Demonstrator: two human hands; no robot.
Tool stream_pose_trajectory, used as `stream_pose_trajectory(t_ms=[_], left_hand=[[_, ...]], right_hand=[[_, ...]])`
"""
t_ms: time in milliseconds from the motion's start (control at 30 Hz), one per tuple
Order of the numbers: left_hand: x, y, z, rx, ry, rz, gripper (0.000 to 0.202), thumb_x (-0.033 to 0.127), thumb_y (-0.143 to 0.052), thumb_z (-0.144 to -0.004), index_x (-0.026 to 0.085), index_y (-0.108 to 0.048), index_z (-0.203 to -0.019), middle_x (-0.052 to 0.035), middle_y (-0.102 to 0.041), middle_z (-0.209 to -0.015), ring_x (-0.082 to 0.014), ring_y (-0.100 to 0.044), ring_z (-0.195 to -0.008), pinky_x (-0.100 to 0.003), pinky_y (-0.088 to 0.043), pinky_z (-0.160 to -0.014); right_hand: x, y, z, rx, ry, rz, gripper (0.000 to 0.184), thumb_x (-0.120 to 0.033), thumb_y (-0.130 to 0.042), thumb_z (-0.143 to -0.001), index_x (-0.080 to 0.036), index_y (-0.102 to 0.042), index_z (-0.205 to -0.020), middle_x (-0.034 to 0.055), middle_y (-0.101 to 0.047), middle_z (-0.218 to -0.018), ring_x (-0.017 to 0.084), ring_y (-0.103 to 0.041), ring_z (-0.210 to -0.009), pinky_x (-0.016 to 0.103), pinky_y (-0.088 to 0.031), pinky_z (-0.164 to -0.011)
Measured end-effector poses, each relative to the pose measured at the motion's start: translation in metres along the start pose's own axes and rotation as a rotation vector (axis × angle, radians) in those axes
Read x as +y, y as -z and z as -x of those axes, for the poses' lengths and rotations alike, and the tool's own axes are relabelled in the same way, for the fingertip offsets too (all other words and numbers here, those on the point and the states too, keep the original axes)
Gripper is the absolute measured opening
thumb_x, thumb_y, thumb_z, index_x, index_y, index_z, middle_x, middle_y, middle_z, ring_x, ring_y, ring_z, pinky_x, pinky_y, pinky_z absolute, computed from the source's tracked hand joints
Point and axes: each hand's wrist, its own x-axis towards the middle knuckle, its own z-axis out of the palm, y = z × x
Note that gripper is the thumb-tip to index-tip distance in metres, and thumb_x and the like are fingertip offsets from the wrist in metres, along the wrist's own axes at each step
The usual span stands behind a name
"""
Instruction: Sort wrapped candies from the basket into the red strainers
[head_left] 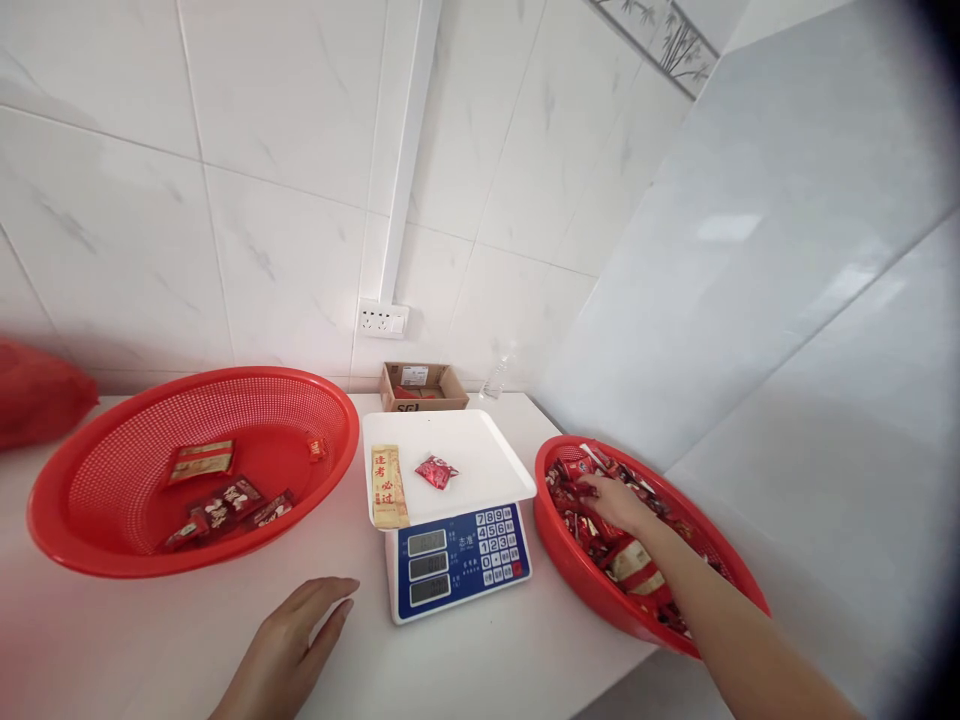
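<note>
Packets [589, 530] filled the right basket [551, 520], whose long axis ran from the far left to the near right, and the right hand [615, 505] reached in among them at the far end. Its fingertips met a dark red wrapper, but whether they were clamped on it I could not tell, since the back of the hand hid most of the grip. The forearm crossed the near rim, covered part of the heap and was cut off by the bottom edge. The left hand [300, 640] hung over the table [517, 660] near the scale [465, 570], pointing forward and right, thumb and forefinger apart with nothing between them; its other fingers were hidden, its wrist cut off. On the pan [480, 440] lay a gold strip [387, 487], long axis near to far, top leaning slightly left, and beside it a red packet [437, 472], lying roughly crosswise. The scale's readings were too faint to make out. In the left basket [45, 540], shadow blurred the nearer wrappers [225, 508]. Behind the scale, the carton's [424, 400] contents were mostly hidden, and a clear bottle [495, 378] barely showed against the wall.
</note>
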Motion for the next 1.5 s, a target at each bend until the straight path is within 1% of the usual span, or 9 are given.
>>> stream_pose_trajectory(t_ms=[233,533,633,767,933,1067,1200,1300,1500], left_hand=[[0.001,0.000,-0.001,0.000,-0.019,0.006,0.022,0.034,-0.046,-0.086,0.026,-0.063,-0.097,0.0004,-0.069,-0.091,-0.0131,-0.066,-0.082,-0.017,-0.053,-0.070],[0.002,0.001,0.000,0.014,-0.016,0.040,0.022,0.032,-0.046,-0.086,0.026,-0.064,-0.098,-0.0012,-0.069,-0.091,-0.0140,-0.066,-0.081,-0.019,-0.054,-0.069],[0.004,0.001,0.001,0.012,-0.007,0.059,0.021,0.030,-0.046,-0.086,0.026,-0.063,-0.096,-0.0014,-0.069,-0.090,-0.0143,-0.066,-0.081,-0.019,-0.054,-0.070],[0.007,0.001,0.001,-0.016,0.004,0.082,0.020,0.026,-0.045,-0.087,0.025,-0.062,-0.097,-0.0019,-0.068,-0.091,-0.0139,-0.065,-0.083,-0.021,-0.053,-0.073],[0.010,0.003,0.002,-0.046,0.049,0.082,0.021,0.023,-0.043,-0.087,0.023,-0.061,-0.099,-0.0030,-0.068,-0.092,-0.0146,-0.063,-0.085,-0.024,-0.052,-0.075],[0.011,0.005,0.001,-0.040,0.065,0.083,0.022,0.021,-0.043,-0.087,0.023,-0.061,-0.098,-0.0033,-0.068,-0.090,-0.0151,-0.063,-0.084,-0.025,-0.052,-0.074],[0.012,0.006,0.001,-0.046,0.068,0.087,0.022,0.020,-0.043,-0.086,0.023,-0.061,-0.098,-0.0036,-0.068,-0.090,-0.0154,-0.063,-0.084,-0.026,-0.051,-0.074],[0.014,0.006,0.002,-0.064,0.066,0.097,0.023,0.020,-0.043,-0.087,0.023,-0.061,-0.100,-0.0036,-0.067,-0.092,-0.0156,-0.062,-0.086,-0.026,-0.051,-0.076],[0.017,0.007,0.002,-0.079,0.058,0.107,0.024,0.021,-0.041,-0.087,0.023,-0.061,-0.101,-0.0039,-0.068,-0.090,-0.0155,-0.062,-0.084,-0.025,-0.051,-0.075]], right_hand=[[0.007,0.030,-0.003,0.120,-0.109,-0.187,0.028,-0.023,-0.049,-0.075,-0.021,-0.062,-0.099,0.0035,-0.070,-0.092,0.019,-0.065,-0.083,0.027,-0.046,-0.072],[-0.008,0.051,-0.002,0.307,-0.165,-0.155,0.027,-0.026,-0.048,-0.075,-0.021,-0.063,-0.097,0.0051,-0.070,-0.090,0.021,-0.063,-0.084,0.030,-0.045,-0.071],[-0.037,0.060,-0.007,0.398,-0.109,-0.244,0.028,-0.030,-0.049,-0.074,-0.020,-0.061,-0.097,0.0062,-0.069,-0.090,0.021,-0.063,-0.083,0.031,-0.045,-0.074],[-0.109,0.062,-0.019,0.413,0.078,-0.558,0.031,-0.035,-0.055,-0.070,-0.020,-0.060,-0.097,0.0053,-0.068,-0.092,0.020,-0.063,-0.081,0.031,-0.047,-0.074],[-0.218,0.035,-0.029,0.279,0.288,-0.784,0.029,-0.030,-0.056,-0.068,-0.018,-0.061,-0.095,0.0048,-0.068,-0.090,0.018,-0.063,-0.079,0.030,-0.048,-0.072],[-0.274,0.008,-0.032,0.193,0.354,-0.764,0.029,-0.025,-0.055,-0.071,-0.019,-0.060,-0.098,0.0048,-0.068,-0.093,0.018,-0.062,-0.081,0.030,-0.047,-0.072],[-0.291,-0.006,-0.031,0.150,0.410,-0.550,0.026,-0.019,-0.054,-0.072,-0.024,-0.061,-0.097,0.0014,-0.068,-0.096,0.018,-0.062,-0.086,0.030,-0.045,-0.076],[-0.290,-0.009,-0.031,0.129,0.413,-0.449,0.025,-0.021,-0.056,-0.073,-0.027,-0.062,-0.096,-0.0002,-0.068,-0.097,0.019,-0.062,-0.087,0.030,-0.045,-0.075],[-0.279,-0.007,-0.030,-0.008,0.511,-0.445,0.019,-0.021,-0.055,-0.073,-0.027,-0.062,-0.089,-0.0032,-0.068,-0.089,0.016,-0.062,-0.077,0.026,-0.043,-0.067]])
